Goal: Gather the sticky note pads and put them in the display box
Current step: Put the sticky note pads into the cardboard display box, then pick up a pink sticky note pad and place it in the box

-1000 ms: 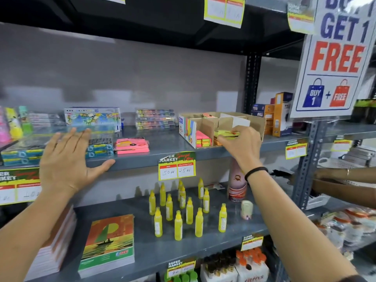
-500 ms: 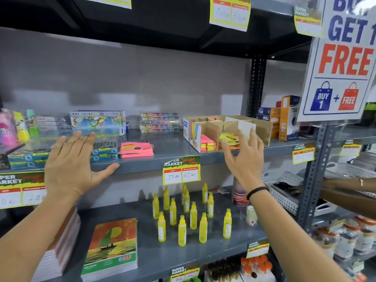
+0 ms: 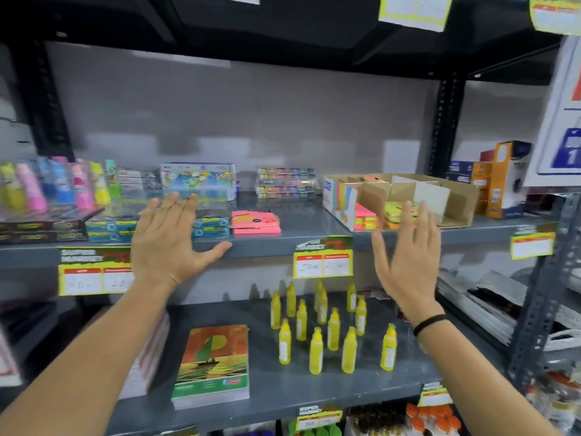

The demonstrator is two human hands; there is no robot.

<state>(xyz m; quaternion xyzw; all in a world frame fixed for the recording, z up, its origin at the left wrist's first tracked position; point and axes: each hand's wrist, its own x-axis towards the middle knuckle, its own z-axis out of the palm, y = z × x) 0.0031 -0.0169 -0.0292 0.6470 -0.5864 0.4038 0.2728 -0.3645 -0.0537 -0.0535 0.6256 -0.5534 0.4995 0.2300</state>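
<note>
A cardboard display box with dividers stands on the middle shelf at the right. Pink, orange and yellow sticky note pads lie in its front compartments. A stack of pink sticky note pads lies loose on the shelf to the left of the box. My left hand is raised with fingers spread, its thumb at the shelf's front edge, left of the pink stack. My right hand is raised flat and empty just in front of the box, partly hiding the yellow pads.
Blue packets, marker packs and plastic cases share the middle shelf. Orange boxes stand right of the display box. Below are yellow bottles, a notebook stack and price tags.
My right hand has let go of the yellow pad in the box and drawn back, fingers now spread. The view has shifted left. My left hand stays raised near the shelf edge.
</note>
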